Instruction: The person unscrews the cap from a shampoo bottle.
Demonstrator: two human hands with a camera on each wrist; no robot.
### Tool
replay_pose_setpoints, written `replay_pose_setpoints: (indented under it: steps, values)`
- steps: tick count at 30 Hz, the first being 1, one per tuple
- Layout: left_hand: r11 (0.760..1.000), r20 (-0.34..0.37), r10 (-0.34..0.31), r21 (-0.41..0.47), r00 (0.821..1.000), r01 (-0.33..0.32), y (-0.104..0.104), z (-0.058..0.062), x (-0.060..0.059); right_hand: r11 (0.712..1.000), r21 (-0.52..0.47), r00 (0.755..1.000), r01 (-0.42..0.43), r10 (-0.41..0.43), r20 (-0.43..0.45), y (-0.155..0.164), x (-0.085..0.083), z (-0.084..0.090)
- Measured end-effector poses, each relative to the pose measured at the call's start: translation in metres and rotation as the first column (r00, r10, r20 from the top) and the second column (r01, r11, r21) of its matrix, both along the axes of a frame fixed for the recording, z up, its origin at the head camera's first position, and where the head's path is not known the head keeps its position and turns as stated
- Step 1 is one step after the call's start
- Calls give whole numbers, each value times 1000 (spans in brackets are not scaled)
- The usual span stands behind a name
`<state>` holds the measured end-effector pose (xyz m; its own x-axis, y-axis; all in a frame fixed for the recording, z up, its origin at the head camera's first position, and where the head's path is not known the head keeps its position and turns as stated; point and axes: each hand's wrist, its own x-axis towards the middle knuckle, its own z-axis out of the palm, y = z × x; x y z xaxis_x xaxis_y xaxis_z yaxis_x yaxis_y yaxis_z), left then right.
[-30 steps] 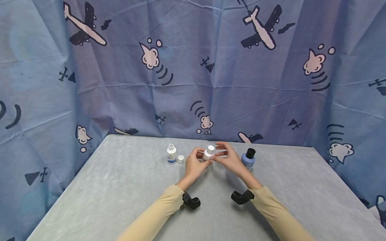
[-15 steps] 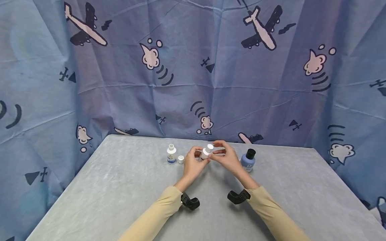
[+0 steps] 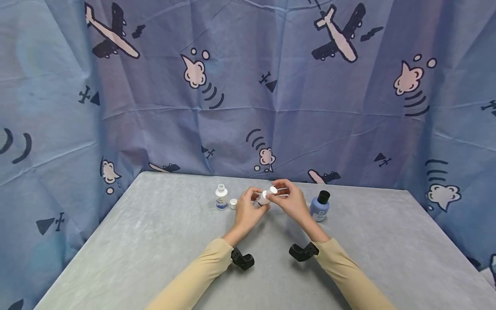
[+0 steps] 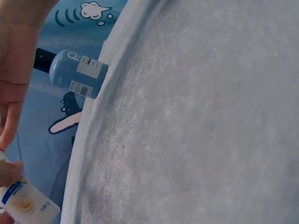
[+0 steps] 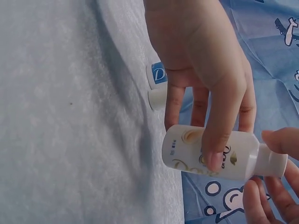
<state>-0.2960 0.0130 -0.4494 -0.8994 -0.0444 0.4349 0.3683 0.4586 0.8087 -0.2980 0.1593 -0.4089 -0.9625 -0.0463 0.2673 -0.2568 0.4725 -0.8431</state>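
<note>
A small white bottle (image 5: pixel 187 149) with a white cap (image 5: pixel 275 162) is held tilted above the table, its capped end toward the right. My left hand (image 3: pixel 246 209) grips the bottle's body, the thumb across its label in the right wrist view. At the cap, my right hand (image 3: pixel 291 201) has its thumb on one side and fingertips on the other, pinching it. An uncapped white bottle (image 3: pixel 221 199) with a blue label stands to the left. Beside it rests a loose white cap (image 3: pixel 233 203). To the right stands a blue bottle (image 3: pixel 319 206) with a black cap.
All of this is near the far edge of a grey-covered table (image 3: pixel 155 241). Behind it hangs a blue curtain (image 3: pixel 232 129) printed with airplanes. Each wrist carries a black camera mount, one on the left wrist (image 3: pixel 243 259), one on the right wrist (image 3: pixel 304 252).
The held bottle has shifted slightly left and leaned further, its cap pointing more to the right. The right hand has moved a little left and closed in on the cap.
</note>
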Motion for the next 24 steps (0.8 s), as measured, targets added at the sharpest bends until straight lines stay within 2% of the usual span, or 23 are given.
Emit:
replay_pose_setpoints:
  steps: [9,14,24]
  values:
    - [999,-7,-8,-36,1000,8,3,-3,0,998,21,998,61,-61,21,-1,1,2]
    - [999,-17,-9,-46,1000,8,3,-4,-1,998,26,997,65,-66,41,1,1,2]
    - [994,-35,-103,-50,994,101,-5,2,-5,999,10,998,51,-51,27,2,1,7]
